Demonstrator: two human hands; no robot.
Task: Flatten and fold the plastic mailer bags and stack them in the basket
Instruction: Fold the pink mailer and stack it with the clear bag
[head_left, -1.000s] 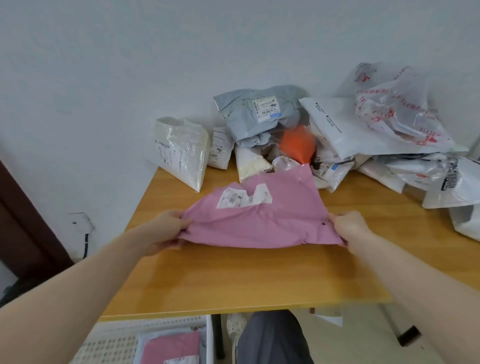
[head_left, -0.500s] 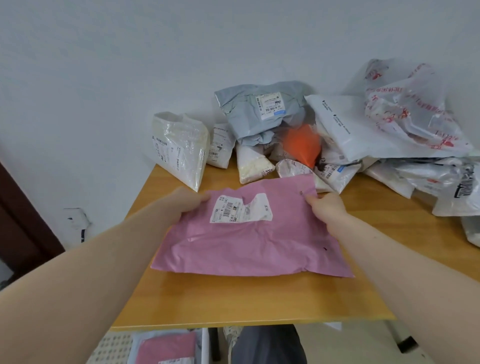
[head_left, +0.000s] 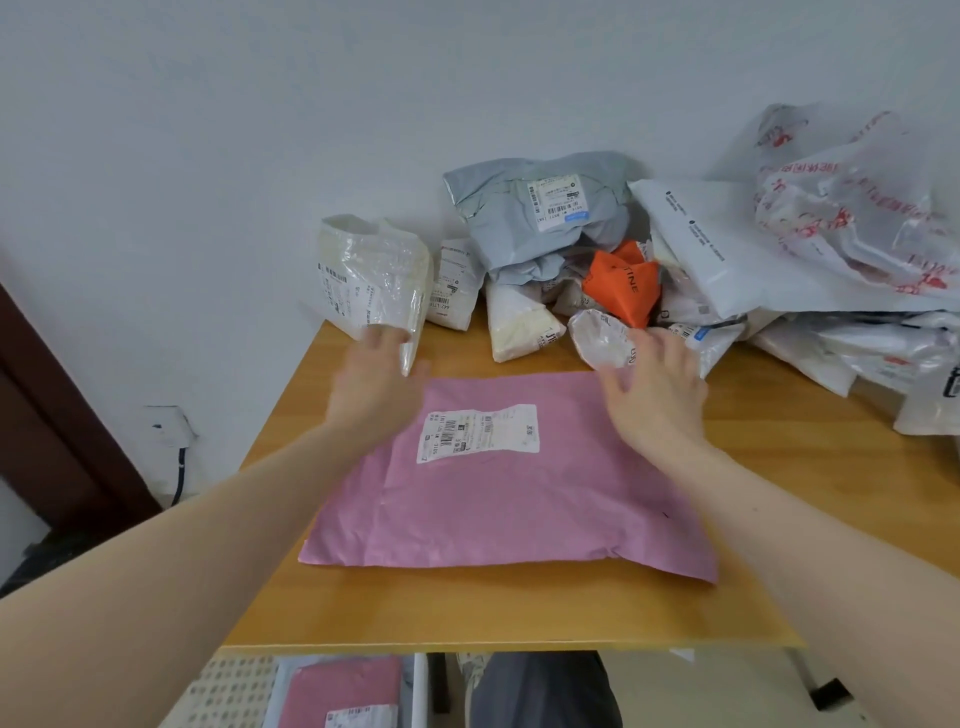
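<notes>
Wooden table carries the pink mailer, long axis three-to-nine, both flat, released hands, left hand, right hand, at its twelve-o'clock edge.

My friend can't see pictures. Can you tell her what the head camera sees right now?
A pink mailer bag lies flat on a wooden table, and a person's open left hand and right hand reach over its far corners. A heap of crumpled mailer bags sits behind it by the wall. A basket below holds another pink bag.
</notes>
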